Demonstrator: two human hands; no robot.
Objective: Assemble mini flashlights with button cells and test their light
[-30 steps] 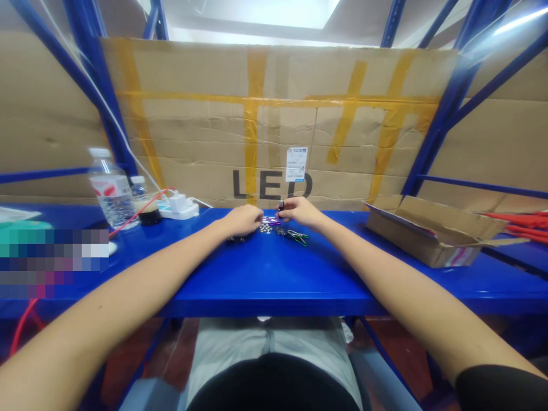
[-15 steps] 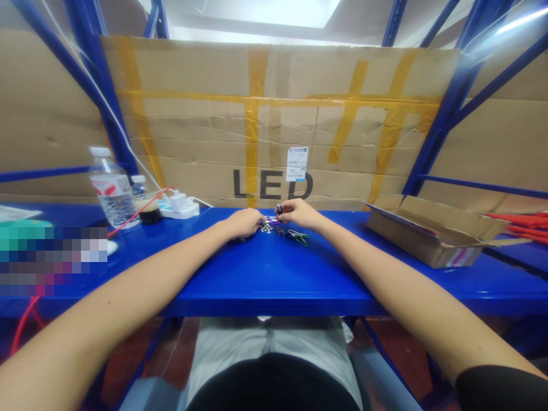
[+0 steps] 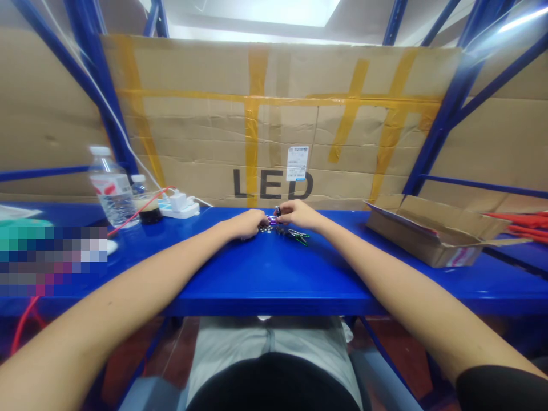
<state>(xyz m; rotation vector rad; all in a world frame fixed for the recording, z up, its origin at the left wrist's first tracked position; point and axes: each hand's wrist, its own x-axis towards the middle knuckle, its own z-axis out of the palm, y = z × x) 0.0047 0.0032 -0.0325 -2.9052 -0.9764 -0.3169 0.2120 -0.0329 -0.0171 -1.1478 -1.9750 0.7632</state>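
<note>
My left hand [image 3: 249, 224] rests low over the blue tabletop, its fingers curled down; what they hold, if anything, is hidden. Facing it, my right hand [image 3: 299, 214] is closed in a pinch, with a small dark piece [image 3: 278, 210] at its fingertips, too small to name. Between both hands lies a shiny purple metal piece [image 3: 273, 219], touching or very near the fingers. Just in front are several small silver metal pieces [image 3: 265, 229], partly covered by my left hand. A green and silver clip-like piece [image 3: 298, 236] lies below my right hand.
An open cardboard box [image 3: 432, 234] stands on the right, near red items [image 3: 528, 222]. At left are a water bottle [image 3: 112, 191], a small bottle with dark liquid [image 3: 148, 205] and a white power strip [image 3: 182, 209] with a red cable. A large cardboard sheet [image 3: 197, 142] closes the back.
My left hand has shifted slightly, its fingers now more over the silver pieces. My right hand stays almost in place, with the dark piece still at its fingertips.
</note>
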